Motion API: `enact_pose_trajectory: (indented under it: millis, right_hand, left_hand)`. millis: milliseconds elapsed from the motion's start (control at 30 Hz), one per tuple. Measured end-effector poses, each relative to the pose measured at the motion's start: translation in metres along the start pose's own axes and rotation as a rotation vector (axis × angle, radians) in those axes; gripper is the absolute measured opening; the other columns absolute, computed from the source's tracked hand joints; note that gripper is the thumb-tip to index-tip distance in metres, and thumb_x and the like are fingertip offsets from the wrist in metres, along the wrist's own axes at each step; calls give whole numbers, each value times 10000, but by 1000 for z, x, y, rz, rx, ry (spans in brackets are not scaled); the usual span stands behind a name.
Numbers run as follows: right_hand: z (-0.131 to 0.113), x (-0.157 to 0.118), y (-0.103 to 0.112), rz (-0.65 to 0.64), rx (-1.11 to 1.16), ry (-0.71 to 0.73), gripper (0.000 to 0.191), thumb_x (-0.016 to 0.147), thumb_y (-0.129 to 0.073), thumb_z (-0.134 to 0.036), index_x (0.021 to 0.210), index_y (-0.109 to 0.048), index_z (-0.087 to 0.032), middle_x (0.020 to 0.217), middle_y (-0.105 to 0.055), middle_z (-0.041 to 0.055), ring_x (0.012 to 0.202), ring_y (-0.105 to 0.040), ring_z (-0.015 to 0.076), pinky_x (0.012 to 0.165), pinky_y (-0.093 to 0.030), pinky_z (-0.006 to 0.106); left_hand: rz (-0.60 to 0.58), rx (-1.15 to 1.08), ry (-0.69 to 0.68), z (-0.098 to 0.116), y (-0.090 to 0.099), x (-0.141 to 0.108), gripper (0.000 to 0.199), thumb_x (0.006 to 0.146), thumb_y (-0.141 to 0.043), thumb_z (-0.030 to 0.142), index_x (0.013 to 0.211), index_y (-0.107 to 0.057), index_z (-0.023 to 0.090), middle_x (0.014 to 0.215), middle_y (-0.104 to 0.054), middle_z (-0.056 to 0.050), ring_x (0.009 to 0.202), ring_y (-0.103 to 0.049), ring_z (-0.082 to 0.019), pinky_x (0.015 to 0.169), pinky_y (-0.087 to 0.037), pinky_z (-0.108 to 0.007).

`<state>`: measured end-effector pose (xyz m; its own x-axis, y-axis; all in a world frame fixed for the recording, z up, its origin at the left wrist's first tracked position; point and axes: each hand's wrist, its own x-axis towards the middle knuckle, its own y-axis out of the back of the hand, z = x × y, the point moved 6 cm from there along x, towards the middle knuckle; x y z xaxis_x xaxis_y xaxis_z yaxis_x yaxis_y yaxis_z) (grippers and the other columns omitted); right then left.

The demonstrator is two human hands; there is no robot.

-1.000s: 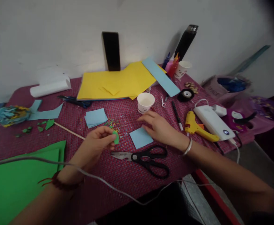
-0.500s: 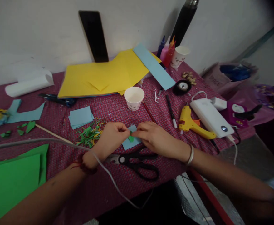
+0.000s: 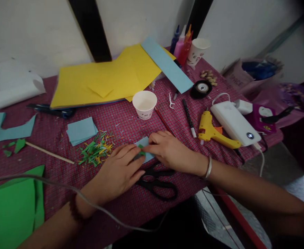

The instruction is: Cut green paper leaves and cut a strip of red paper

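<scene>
A light blue paper square (image 3: 149,156) lies on the checked cloth with a small green paper piece (image 3: 141,150) on it. My right hand (image 3: 169,150) presses a fingertip on the green piece, its other fingers curled. My left hand (image 3: 119,171) lies palm down at the left side of the square, its fingers extended and touching the paper's edge. Black-handled scissors (image 3: 158,183) rest just below the hands, their blades hidden under my left hand. Left of it is a pile of green and yellow paper shreds (image 3: 96,151).
Above the hands stands a paper cup (image 3: 144,106). Blue squares (image 3: 81,130) and a stick (image 3: 49,152) lie left. A yellow glue gun (image 3: 210,129) and white power bank (image 3: 235,122) lie right. A cable (image 3: 97,207) crosses my left forearm.
My left hand has gone from a pinch at the green piece to lying flatter, with fingers extended, lower and to the left. My right hand stays at the green piece. The view has shifted.
</scene>
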<state>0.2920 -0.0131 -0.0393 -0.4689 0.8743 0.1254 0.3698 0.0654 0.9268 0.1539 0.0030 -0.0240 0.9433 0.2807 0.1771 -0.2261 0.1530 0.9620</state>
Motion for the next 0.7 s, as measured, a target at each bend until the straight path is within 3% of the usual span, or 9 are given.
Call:
enact_pose_trajectory:
  millis: [200,300,367,500,700]
  right_hand:
    - [2,1,0,46,87,-21,237,946,-493,-172,1100,-665,-224,919,-564,55,883,-492,202,776,-357,337]
    - [4,3,1,70,146,-61,338,911,-512,-121,1237,-570,-189,979,-590,67,932,-515,207,831,-380,346]
    - [7,3,2,82,182,-95,337,880,-540,-102,1213,-551,-152,1001,-598,74,960,-523,209,866,-386,348]
    - [7,5,2,58,190,-109,74,876,-549,-112,921,-586,-158,890,-576,47,871,-524,188,813,-395,321]
    - [7,5,2,60,195,-83,70,885,-555,-115,846,-563,-172,841,-544,20,825,-508,166,775,-380,293]
  left_hand:
    - [9,-197,26,-13,-1,-8,221,900,-557,259,1099,-621,190,1215,-621,-94,1183,-519,-252,1043,-392,-475]
    - [63,-323,122,-26,-4,-8,170,919,-506,178,1055,-608,190,1112,-661,-58,1064,-575,-192,960,-445,-389]
    - [66,-372,199,-33,-5,-1,167,916,-499,161,1037,-610,192,995,-667,-38,950,-590,-177,865,-473,-353]
    - [-18,-349,276,-39,-4,22,141,873,-534,153,967,-637,173,910,-599,-47,906,-556,-201,817,-466,-354]
    - [-227,-312,200,-39,-6,44,122,798,-518,87,848,-575,182,939,-518,-44,920,-509,-204,843,-433,-361]
